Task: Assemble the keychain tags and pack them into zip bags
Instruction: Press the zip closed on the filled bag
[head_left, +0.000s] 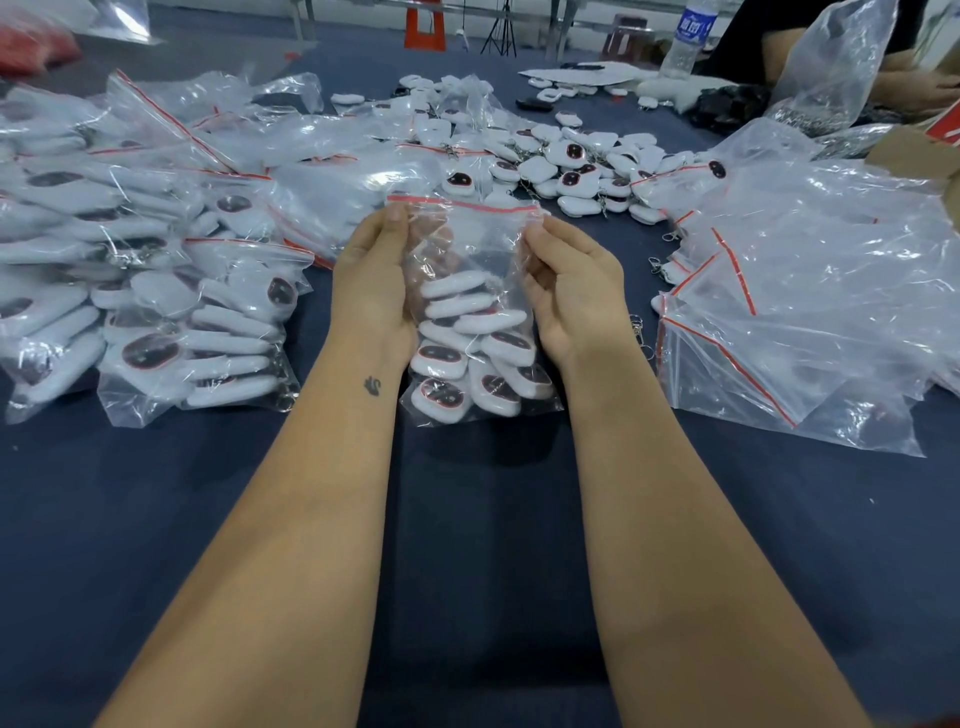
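Note:
A clear zip bag (470, 249) with a red seal strip stands upright on the dark blue table (467, 519) in front of me. Its lower half holds several white keychain tags (467, 358) with dark oval faces. My left hand (371, 291) holds the bag's left side, thumb up near the red strip. My right hand (574, 291) holds the right side, its fingers pinching the bag near the top corner. A heap of loose white tags (582, 161) with metal clasps lies beyond the bag.
Filled zip bags (156, 291) are piled at the left. Empty zip bags (810, 291) lie stacked at the right. Another person's arm (914, 78), a large plastic bag (831, 57) and a water bottle (685, 36) are at the far right.

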